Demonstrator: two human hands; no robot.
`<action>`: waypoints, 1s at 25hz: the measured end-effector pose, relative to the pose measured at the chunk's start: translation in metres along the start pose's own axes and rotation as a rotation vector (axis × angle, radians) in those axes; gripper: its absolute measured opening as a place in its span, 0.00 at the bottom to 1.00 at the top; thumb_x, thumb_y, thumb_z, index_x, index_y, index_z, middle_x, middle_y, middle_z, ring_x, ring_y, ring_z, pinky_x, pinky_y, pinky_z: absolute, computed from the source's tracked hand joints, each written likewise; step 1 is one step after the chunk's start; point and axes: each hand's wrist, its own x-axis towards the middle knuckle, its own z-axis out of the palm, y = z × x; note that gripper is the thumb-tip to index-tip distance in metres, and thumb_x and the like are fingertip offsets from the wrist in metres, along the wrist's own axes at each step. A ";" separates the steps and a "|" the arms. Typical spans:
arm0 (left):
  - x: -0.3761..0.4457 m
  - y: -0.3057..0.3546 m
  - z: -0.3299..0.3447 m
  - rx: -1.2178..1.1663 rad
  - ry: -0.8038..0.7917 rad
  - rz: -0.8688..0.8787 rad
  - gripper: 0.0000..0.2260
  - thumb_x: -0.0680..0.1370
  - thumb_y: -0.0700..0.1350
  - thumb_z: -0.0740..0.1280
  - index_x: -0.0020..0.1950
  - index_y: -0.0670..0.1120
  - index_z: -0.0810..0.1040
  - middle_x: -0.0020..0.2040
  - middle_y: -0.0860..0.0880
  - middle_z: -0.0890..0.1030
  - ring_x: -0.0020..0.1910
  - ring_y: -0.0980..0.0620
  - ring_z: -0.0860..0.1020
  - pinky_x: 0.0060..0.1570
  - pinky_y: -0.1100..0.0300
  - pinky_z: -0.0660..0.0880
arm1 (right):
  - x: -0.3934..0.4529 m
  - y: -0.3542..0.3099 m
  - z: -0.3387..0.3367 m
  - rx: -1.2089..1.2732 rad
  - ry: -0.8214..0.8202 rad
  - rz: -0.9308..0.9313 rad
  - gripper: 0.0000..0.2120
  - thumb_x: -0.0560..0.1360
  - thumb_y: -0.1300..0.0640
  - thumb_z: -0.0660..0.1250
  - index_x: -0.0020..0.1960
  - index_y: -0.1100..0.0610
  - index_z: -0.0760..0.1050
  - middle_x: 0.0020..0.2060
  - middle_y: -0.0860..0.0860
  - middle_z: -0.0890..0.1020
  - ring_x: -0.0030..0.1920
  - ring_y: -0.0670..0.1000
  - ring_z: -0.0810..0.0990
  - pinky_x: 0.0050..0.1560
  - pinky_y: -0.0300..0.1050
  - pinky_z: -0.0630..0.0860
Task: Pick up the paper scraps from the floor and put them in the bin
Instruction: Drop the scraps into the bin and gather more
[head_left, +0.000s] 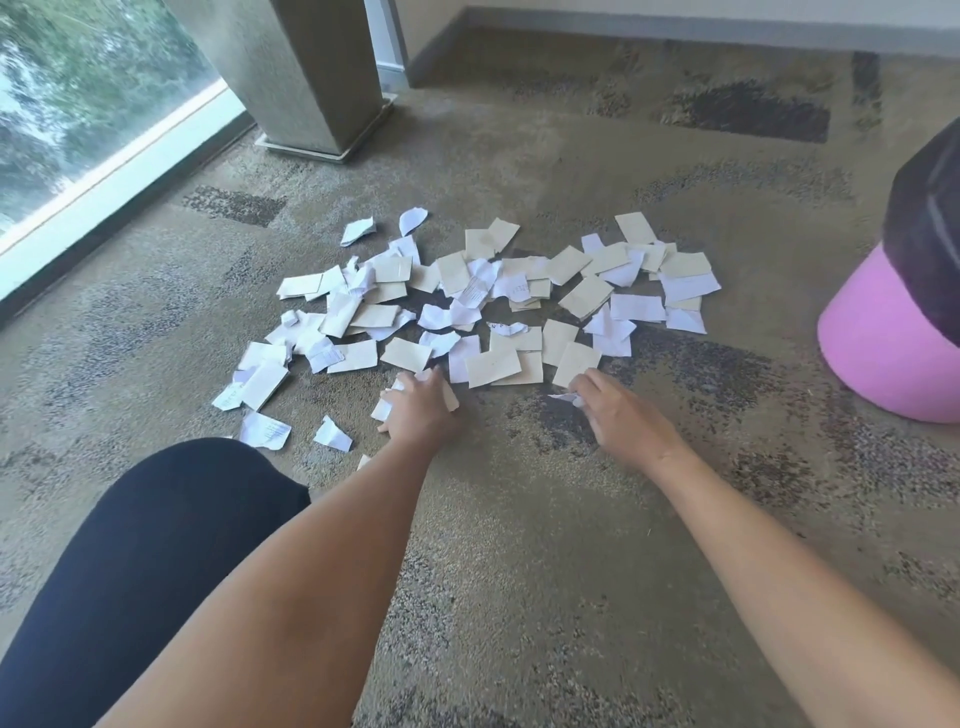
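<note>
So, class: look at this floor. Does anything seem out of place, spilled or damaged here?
Yes. Torn white and beige paper scraps lie scattered over the carpet, some crumpled, none lined up. The pink bin stands apart at the right. The left hand and right hand each close on scraps at the near edge.

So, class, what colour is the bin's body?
Pink, with a dark bag lining the bin; the head view shows it.
</note>
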 end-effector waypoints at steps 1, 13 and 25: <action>0.001 -0.001 0.001 0.044 0.026 0.012 0.24 0.76 0.48 0.64 0.71 0.51 0.64 0.63 0.40 0.66 0.62 0.33 0.68 0.51 0.40 0.77 | 0.001 0.001 -0.003 -0.016 -0.011 0.003 0.08 0.82 0.64 0.54 0.59 0.58 0.69 0.53 0.50 0.72 0.42 0.48 0.72 0.29 0.32 0.60; -0.006 -0.008 0.000 -0.037 0.219 0.093 0.18 0.76 0.41 0.69 0.63 0.48 0.68 0.59 0.40 0.72 0.58 0.39 0.72 0.46 0.47 0.78 | 0.007 0.011 -0.023 -0.022 0.082 0.096 0.06 0.83 0.54 0.53 0.55 0.53 0.67 0.49 0.47 0.72 0.34 0.47 0.71 0.25 0.44 0.73; -0.036 0.111 -0.061 -0.742 0.285 0.219 0.03 0.74 0.40 0.64 0.46 0.44 0.70 0.39 0.43 0.80 0.36 0.44 0.80 0.31 0.51 0.77 | 0.031 0.010 -0.067 0.415 0.462 0.275 0.08 0.83 0.58 0.56 0.60 0.58 0.70 0.52 0.51 0.74 0.49 0.51 0.73 0.45 0.47 0.70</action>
